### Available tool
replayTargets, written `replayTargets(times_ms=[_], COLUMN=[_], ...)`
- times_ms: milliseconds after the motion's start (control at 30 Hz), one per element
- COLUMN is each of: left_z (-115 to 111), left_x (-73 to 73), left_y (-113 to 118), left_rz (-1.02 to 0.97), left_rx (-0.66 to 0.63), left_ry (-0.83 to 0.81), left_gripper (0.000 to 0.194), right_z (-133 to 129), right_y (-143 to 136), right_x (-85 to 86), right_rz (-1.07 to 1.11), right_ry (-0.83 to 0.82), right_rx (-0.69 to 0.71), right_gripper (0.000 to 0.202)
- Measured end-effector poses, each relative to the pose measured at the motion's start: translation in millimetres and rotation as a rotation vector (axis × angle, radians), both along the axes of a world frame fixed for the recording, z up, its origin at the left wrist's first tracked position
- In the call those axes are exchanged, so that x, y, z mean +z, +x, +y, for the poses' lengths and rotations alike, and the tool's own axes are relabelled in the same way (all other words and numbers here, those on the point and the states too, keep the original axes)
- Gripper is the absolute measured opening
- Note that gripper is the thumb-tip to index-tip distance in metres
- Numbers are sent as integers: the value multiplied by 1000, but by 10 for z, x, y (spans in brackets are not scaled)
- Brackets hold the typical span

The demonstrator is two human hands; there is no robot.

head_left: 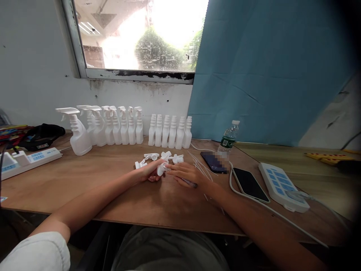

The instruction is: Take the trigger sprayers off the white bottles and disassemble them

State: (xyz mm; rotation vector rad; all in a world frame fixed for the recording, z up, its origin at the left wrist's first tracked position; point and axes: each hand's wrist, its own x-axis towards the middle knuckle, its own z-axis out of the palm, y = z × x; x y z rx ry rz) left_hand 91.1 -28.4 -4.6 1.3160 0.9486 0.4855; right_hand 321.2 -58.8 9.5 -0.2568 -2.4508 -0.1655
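My left hand (152, 172) is closed around a white spray trigger head (161, 169), its round collar turned toward my right hand. My right hand (187, 174) grips a slim tool with a dark, see-through handle (190, 183), whose exact kind I cannot make out. Its thin front end points at the collar; whether it touches is hidden by the fingers. Just behind my hands lie several loose trigger heads (177, 159). Thin white tubes (201, 165) are scattered to the right, some partly under my right forearm.
White bottles with trigger heads (81, 135) line the wall at left; several headless bottles (166, 131) stand beside them. Rightward are a water bottle (229, 136), two phones (249, 183) (211, 161), a cable (231, 180) and a power strip (282, 186). Another strip (36, 158) lies left.
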Motion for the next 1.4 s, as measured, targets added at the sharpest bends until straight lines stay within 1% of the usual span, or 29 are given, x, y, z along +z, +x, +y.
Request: replayTargets(times_ms=[67,133,233,333,433,533,633,700,800,1000,1100,1233,1333,1400], left_z=[-3,2,33,69,64,26,11,26,75,189,229,254,268,283], left_x=[35,86,166,212,223,225,227,226,213,138,115,107,97,93], left_y=[-29,-63,-120,-177,-215,-225,-225,-236,-277,-361,-386,-415,-424,-426], left_rz=[-2,-16,-47,-13,116,247,264,270,302,377,426,514,537,524], left_rx=[20,40,71,127,167,193,196,185,204,209,194,181,127,81], left_ry=[12,52,158,327,507,685,883,973,1015,1003,1010,1070,1073,1054], left_gripper=[55,52,53,54,55,52,44,40,37,31,35,43,47,54], right_z=[-35,-85,-131,-96,-16,38,54,60,69,49,25,19,29,34], right_y=[10,26,63,106,138,148,151,155,165,155,139,134,142,145], right_x=[17,71,165,195,159,120,104,97,85,88,105,110,100,93], right_rz=[45,107,189,273,368,432,459,463,452,407,399,395,390,384], right_ry=[-81,-156,-261,-314,-345,-395,-435,-449,-454,-419,-408,-400,-410,-407], right_rx=[-2,-16,-96,-147,-196,-249,-274,-293,-311,-320,-334,-347,-354,-349], right_gripper=[38,37,34,29,25,26,27,27,28,30,30,31,31,30])
